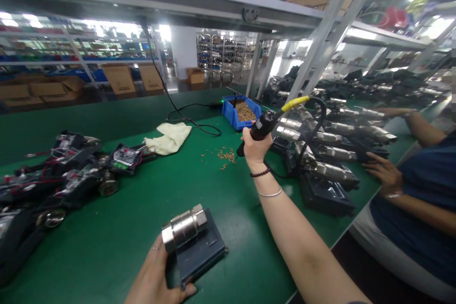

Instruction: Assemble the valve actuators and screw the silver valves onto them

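Note:
My left hand (156, 278) grips a dark housing with a silver metal cylinder (192, 237) on top, resting on the green bench near the front edge. My right hand (255, 147) is closed round a black electric screwdriver (265, 126) with a yellow rear end, its tip pointing down at a scatter of small brass screws (225, 155) on the mat. A black cable hangs from the tool's rear.
A blue bin of screws (242, 112) stands beyond the scatter. Several finished silver-nosed units (331, 152) lie stacked at right, where another person's hands (381, 168) rest. Open wired assemblies (64, 171) lie at left, beside a cream cloth (170, 137).

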`<state>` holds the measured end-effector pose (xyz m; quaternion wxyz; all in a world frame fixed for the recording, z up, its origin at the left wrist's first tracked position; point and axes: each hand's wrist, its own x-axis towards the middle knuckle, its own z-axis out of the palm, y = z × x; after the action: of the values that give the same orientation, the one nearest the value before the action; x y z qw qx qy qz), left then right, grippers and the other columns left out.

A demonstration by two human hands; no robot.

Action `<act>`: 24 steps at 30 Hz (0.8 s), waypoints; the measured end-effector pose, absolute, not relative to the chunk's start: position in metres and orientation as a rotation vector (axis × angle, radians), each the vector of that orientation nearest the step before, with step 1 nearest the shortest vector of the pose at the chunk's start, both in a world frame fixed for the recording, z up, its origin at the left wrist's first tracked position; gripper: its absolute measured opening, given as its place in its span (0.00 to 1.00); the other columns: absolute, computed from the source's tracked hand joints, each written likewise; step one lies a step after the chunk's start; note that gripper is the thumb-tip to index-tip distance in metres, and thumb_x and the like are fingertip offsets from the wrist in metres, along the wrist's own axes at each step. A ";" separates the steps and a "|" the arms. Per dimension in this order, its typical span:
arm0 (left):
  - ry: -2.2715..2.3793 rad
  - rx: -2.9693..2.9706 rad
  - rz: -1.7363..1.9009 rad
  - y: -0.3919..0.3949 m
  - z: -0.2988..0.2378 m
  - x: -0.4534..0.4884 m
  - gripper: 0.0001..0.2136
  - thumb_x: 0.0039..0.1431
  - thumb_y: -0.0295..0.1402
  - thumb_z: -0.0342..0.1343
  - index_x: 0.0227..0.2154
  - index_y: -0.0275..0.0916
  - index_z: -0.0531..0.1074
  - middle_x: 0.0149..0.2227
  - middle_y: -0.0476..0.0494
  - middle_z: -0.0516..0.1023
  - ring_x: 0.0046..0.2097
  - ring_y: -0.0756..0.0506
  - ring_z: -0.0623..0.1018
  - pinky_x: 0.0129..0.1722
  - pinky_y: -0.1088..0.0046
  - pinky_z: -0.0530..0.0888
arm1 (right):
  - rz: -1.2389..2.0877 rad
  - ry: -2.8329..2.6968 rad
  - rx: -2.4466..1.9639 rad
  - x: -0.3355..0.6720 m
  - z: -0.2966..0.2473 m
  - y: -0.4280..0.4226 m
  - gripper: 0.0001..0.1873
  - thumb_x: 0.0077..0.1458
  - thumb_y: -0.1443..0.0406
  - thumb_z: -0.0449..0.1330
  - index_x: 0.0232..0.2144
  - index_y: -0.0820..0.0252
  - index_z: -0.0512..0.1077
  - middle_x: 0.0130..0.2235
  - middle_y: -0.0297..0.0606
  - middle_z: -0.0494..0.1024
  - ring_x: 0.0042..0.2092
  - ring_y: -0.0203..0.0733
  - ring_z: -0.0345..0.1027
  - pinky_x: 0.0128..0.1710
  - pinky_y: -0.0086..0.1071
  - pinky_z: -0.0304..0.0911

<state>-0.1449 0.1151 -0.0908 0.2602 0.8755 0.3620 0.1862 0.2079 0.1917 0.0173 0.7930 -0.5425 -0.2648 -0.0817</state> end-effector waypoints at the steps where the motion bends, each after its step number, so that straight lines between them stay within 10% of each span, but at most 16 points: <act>1: 0.980 2.371 0.507 0.115 -0.091 -0.145 0.39 0.47 0.36 0.65 0.62 0.38 0.58 0.58 0.28 0.69 0.57 0.30 0.72 0.55 0.50 0.71 | -0.178 -0.574 -1.177 0.207 0.015 0.193 0.10 0.38 0.62 0.63 0.25 0.59 0.68 0.22 0.30 0.72 0.24 0.39 0.68 0.31 0.36 0.66; 24: 1.054 1.897 0.484 0.101 -0.044 -0.144 0.38 0.49 0.42 0.61 0.63 0.36 0.59 0.65 0.31 0.60 0.65 0.31 0.61 0.63 0.49 0.59 | 0.250 -0.592 -0.717 0.150 0.087 0.146 0.13 0.40 0.64 0.62 0.32 0.56 0.67 0.17 0.21 0.66 0.17 0.31 0.60 0.20 0.27 0.61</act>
<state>-0.1440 0.1006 -0.0442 0.4429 0.7649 0.4250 0.1953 0.1502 0.1459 0.0868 0.8864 -0.3446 -0.2849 0.1200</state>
